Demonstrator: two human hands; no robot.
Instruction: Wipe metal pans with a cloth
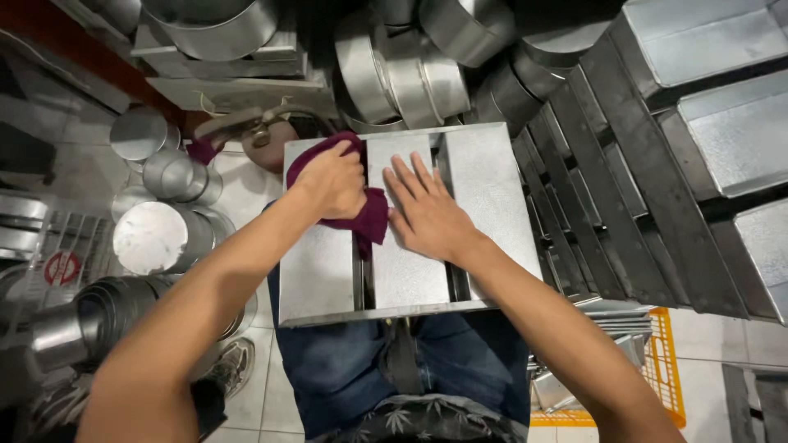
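Two hands (pixel 332 180) on metal tray (pixel 492 197) w/ maroon cloth (pixel 371 220)

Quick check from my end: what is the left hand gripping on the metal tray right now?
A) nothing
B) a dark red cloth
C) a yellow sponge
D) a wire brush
B: the left hand is closed on a dark red cloth pressed against the metal tray, while the right hand lies flat beside it.
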